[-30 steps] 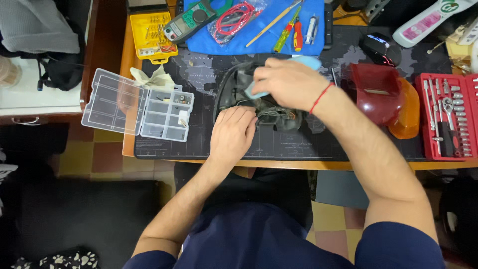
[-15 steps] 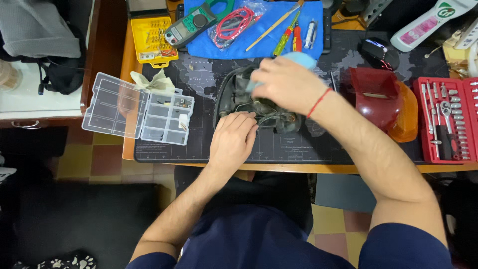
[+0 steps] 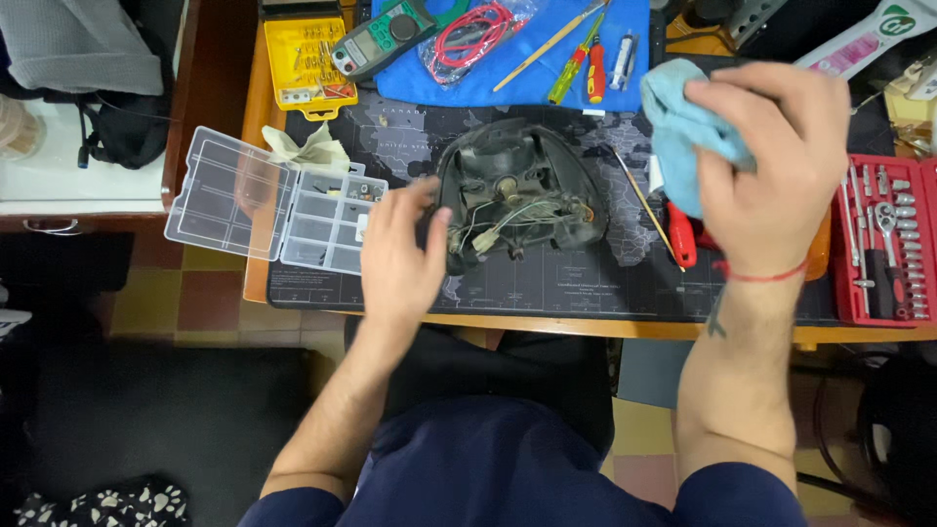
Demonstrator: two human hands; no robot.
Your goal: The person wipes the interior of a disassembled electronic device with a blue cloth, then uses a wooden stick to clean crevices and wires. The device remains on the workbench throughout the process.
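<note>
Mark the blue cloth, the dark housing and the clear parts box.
blue cloth (image 3: pixel 678 132), head view, bare fold left of the fingers.
dark housing (image 3: pixel 517 190), head view, wired inside.
clear parts box (image 3: pixel 327 220), head view, compartment tray.

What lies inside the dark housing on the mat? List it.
The dark housing lies open side up, showing thin wires, a small white plug and round sockets. The left hand covers its left edge; whatever lies beneath it is hidden.

We are wearing a dark navy short-sleeved shirt at the bottom of the frame, and a thin red string bracelet (image 3: pixel 768 275) is circling our right wrist, with a small dark tattoo just below it.
</note>
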